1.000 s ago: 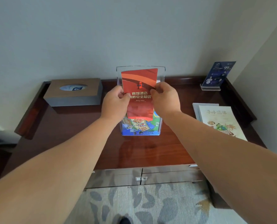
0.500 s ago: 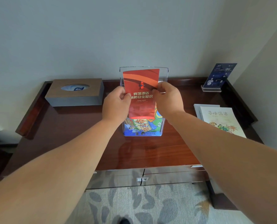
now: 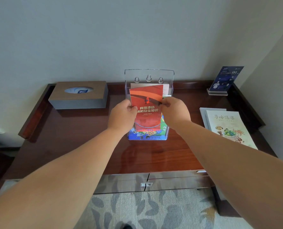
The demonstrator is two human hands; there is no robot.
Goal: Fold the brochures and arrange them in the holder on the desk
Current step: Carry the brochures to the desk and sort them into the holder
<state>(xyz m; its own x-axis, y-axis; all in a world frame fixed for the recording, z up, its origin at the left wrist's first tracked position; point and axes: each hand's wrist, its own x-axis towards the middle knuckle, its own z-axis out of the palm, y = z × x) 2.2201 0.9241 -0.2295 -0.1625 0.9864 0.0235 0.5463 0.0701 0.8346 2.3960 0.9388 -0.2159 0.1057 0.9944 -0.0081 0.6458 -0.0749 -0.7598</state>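
The red brochure [image 3: 146,109] has sunk lower into the holder [image 3: 149,75], now half seated in its front pocket; the left hand [image 3: 121,115] and right hand [image 3: 175,113] pinch its edges, insertion nearly done.

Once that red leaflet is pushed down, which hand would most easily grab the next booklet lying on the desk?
Probably the right hand. The booklets lie on the desk's right side, nearer that hand. The left hand would have to cross the clear holder and red brochure both hands now pinch.
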